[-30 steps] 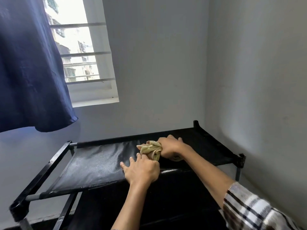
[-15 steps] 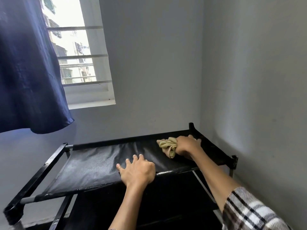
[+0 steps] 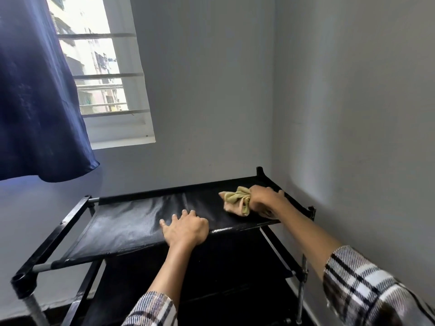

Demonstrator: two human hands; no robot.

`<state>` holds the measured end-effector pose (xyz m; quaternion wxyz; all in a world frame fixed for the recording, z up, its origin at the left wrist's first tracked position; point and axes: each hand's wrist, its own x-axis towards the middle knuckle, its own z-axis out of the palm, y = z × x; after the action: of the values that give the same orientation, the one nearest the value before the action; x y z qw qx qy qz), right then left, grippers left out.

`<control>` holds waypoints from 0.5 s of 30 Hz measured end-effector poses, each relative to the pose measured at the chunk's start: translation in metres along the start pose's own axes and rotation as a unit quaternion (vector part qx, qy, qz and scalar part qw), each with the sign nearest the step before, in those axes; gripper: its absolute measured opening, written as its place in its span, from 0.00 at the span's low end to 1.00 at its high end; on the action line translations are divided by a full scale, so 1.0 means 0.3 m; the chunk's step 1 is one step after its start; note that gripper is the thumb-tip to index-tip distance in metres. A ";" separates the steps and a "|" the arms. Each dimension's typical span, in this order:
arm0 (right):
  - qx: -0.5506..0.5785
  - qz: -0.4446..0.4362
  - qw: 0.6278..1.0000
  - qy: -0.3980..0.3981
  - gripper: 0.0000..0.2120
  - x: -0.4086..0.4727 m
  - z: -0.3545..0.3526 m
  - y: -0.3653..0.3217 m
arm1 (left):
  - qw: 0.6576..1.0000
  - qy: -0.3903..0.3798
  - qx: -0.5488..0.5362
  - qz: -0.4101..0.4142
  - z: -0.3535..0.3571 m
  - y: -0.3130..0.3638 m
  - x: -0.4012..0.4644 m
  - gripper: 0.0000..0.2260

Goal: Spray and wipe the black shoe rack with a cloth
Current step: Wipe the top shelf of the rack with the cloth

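Two hands on the rack's top shelf. Right hand (image 3: 264, 197) grips a bunched yellow cloth (image 3: 236, 201) near the far right corner; left hand (image 3: 186, 229) rests flat, fingers spread, at the front edge. Black shoe rack (image 3: 131, 222) in the corner: long axis left-right along the window wall. Risk: hard pressing could sag the fabric shelf or shift the frame.

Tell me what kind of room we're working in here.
Most likely a room corner in an apartment. A barred window with a dark blue curtain looks onto neighbouring buildings, and a black shoe rack stands against plain grey walls.
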<state>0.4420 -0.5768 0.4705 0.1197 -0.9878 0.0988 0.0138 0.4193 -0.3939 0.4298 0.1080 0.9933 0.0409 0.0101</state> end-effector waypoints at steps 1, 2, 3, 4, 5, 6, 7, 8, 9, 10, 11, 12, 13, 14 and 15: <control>0.006 0.020 1.000 0.001 0.15 0.010 -0.001 0.018 | 1.000 -0.002 -0.003 0.000 0.002 -0.001 -0.001 0.25; 0.009 0.034 0.999 0.002 0.14 0.016 0.001 0.026 | 1.000 -0.002 -0.005 -0.001 0.003 -0.001 -0.001 0.25; 0.016 0.045 0.999 0.000 0.14 0.019 0.006 0.022 | 1.000 -0.002 -0.006 0.000 0.004 -0.002 0.000 0.25; 0.027 0.055 0.998 -0.004 0.13 0.015 0.011 0.009 | 1.000 0.001 -0.006 0.001 0.005 -0.002 -0.001 0.25; 0.038 0.068 0.997 -0.009 0.12 0.008 0.016 -0.013 | 1.000 0.005 -0.006 0.003 0.004 -0.003 -0.001 0.25; 0.045 0.080 0.996 -0.012 0.11 0.000 0.019 -0.037 | 1.000 0.009 -0.008 0.006 0.004 -0.002 -0.001 0.25; 0.046 0.086 0.995 -0.013 0.11 -0.008 0.022 -0.062 | 1.000 0.014 -0.014 0.008 0.004 0.001 -0.002 0.24; 0.049 0.081 0.995 -0.016 0.12 -0.015 0.027 -0.089 | 0.999 0.021 -0.021 0.012 0.004 0.007 -0.004 0.24; 0.058 0.064 0.996 -0.023 0.15 -0.020 0.032 -0.120 | 0.999 0.026 -0.027 0.014 0.003 0.013 -0.008 0.24; 0.065 0.037 0.997 -0.032 0.17 -0.025 0.040 -0.154 | 0.999 0.030 -0.031 0.014 0.002 0.018 -0.010 0.24; 0.066 0.005 0.997 -0.038 0.19 -0.033 0.052 -0.189 | 0.999 0.032 -0.033 0.008 0.000 0.019 -0.012 0.24; 0.059 -0.026 0.997 -0.038 0.19 -0.045 0.066 -0.221 | 0.999 0.034 -0.033 0.000 -0.002 0.016 -0.013 0.23; 0.049 -0.052 0.997 -0.031 0.18 -0.055 0.078 -0.244 | 0.999 0.035 -0.031 -0.009 -0.005 0.012 -0.014 0.23; 0.041 -0.070 0.996 -0.020 0.17 -0.063 0.086 -0.256 | 0.999 0.035 -0.028 -0.018 -0.006 0.007 -0.015 0.23; 0.037 -0.082 0.996 -0.010 0.16 -0.068 0.088 -0.255 | 0.999 0.034 -0.026 -0.023 -0.007 0.003 -0.016 0.22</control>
<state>0.4372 -0.4937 0.4637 0.1583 -0.9872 0.0168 0.0104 0.4144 -0.3948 0.4319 0.1329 0.9879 0.0674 0.0425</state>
